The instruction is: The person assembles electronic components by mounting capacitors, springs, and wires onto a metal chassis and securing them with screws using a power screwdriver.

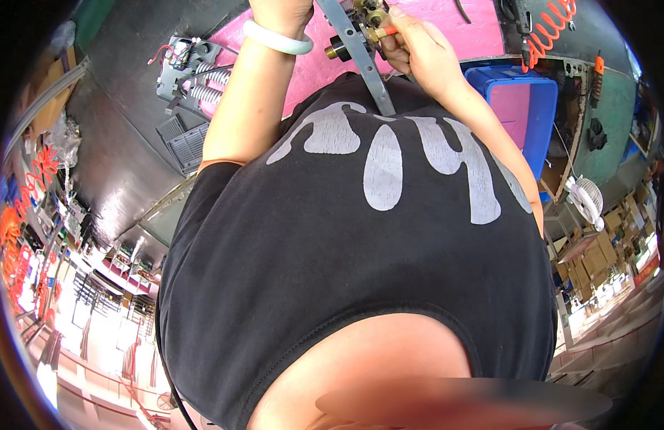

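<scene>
A grey metal bar with holes runs from the upper edge down toward my black shirt. Brass fittings are fixed about it, with a black-collared brass end sticking out on its left side. My right hand is closed at the right of the bar, thumb and fingers pinching a brass fitting with an orange part. My left hand is at the upper edge, left of the bar; its fingers are cut off. A pale bangle circles that wrist.
A pink mat covers the dark bench. Left lies a grey mechanical assembly with springs and wires, near dark slotted plates. Right stands a blue bin. An orange coiled hose hangs beyond it, and a white fan is farther right.
</scene>
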Demonstrator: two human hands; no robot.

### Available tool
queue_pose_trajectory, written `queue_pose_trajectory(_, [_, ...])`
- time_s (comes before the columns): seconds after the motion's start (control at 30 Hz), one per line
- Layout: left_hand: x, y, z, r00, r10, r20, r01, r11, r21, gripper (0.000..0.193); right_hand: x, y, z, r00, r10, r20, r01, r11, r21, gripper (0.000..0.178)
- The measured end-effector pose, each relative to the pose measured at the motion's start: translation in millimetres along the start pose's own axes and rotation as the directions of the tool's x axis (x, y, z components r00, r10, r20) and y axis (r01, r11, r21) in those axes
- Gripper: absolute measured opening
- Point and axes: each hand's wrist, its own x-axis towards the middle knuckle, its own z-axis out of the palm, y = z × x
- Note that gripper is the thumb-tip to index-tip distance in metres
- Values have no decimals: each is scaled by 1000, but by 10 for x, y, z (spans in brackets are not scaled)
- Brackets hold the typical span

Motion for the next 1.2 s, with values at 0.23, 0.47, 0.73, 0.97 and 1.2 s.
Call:
queue_pose_trajectory(0.23, [101,-198,-162,997,47,54,-55,986,158,12,-153,89,386,772,-451,-448,319,884,-340,39])
queue_pose_trajectory(0.47, [232,-142,-398,963,-216,-159,199,974,-112,25,-395,325,160,686,-537,-491,386,841,-380,34])
queue_pose_trajectory(0.73, [147,3,28,988,-82,-127,91,993,69,18,-749,883,-68,594,-503,-628,221,852,-474,28])
queue_pose_trajectory(0.97, [169,-12,247,989,-40,-144,54,994,97,38,-1250,1317,-324,520,-345,-781,116,935,-336,29])
queue_pose_trajectory(1.2, [75,63,542,966,-44,-254,104,968,229,43,-1976,1734,-1338,439,-131,-889,120,989,-86,25])
